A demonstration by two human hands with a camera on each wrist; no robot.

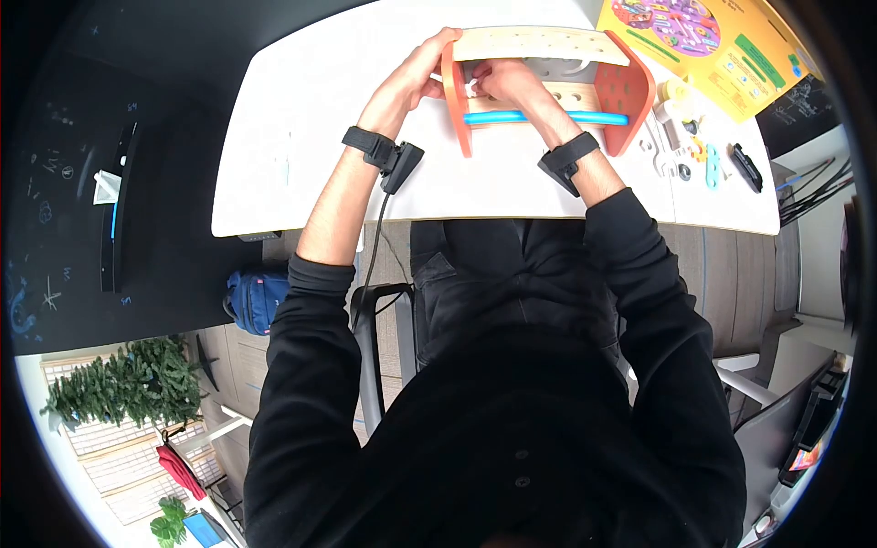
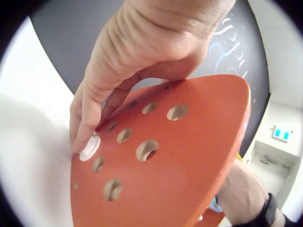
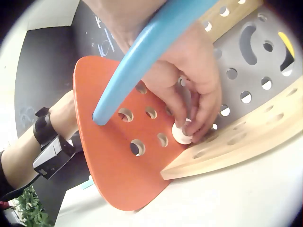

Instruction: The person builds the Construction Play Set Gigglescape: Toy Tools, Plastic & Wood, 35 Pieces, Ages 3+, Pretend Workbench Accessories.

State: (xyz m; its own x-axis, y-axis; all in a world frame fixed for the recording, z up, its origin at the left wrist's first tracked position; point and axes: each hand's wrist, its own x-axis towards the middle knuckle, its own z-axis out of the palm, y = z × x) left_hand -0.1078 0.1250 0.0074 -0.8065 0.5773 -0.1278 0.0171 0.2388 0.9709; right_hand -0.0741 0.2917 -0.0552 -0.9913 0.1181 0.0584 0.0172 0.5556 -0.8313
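Observation:
A toy toolbox with two orange-red side panels, pale wooden boards and a blue rod lies on the table. On the outer face of its left panel, my left hand bends over, fingertips on the ridged head of a white bolt. Reaching inside past the rod, my right hand pinches a white round nut against the same panel's inner face, close to the wooden board. Round holes dot panels and boards. Fingers partly cover both white pieces.
Loose parts lie right of the toolbox: a grey wrench, a light-blue strip and other small pieces. A black marker is near the table's right side. Behind them is a yellow printed box. A grey perforated panel backs the toolbox.

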